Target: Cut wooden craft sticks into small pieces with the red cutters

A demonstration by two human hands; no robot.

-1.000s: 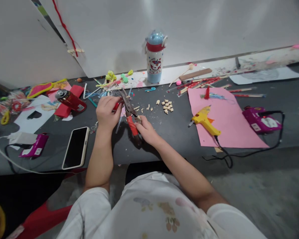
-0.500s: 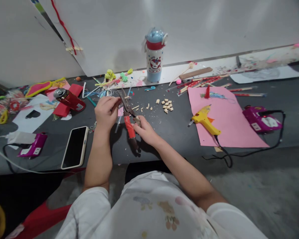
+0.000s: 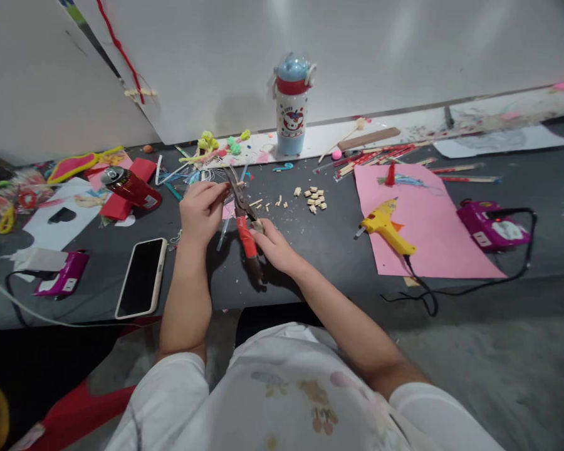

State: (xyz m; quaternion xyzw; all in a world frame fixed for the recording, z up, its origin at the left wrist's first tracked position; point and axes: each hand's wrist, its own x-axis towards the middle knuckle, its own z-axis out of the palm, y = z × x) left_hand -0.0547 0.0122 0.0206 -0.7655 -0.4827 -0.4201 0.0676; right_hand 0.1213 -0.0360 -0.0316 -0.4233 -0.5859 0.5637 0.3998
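Observation:
My right hand (image 3: pixel 276 245) is closed around one handle of a pair of pliers (image 3: pixel 248 235); the other handle, wrapped in red tape, stands away from it. The metal jaws point away from me, close to the fingertips of my left hand (image 3: pixel 203 210). That hand is pinched at the jaws. A pale bit of thin wooden stick (image 3: pixel 242 184) shows just past the jaws, in line with the pinch; the fingers hide the rest. Right of the pliers lies a small pile of short wooden pieces (image 3: pixel 316 199), with loose slivers (image 3: pixel 258 203) nearer the jaws.
A water bottle (image 3: pixel 291 109) stands at the back. To the left are a tilted red can (image 3: pixel 134 186), a phone (image 3: pixel 141 279) and a purple power block (image 3: pixel 63 274). On the right, a yellow glue gun (image 3: pixel 388 228) rests on pink paper (image 3: pixel 451 244), its cord trailing over the edge.
The pliers have shifted very slightly to the right, handles included. Both hands keep nearly the same place and grip.

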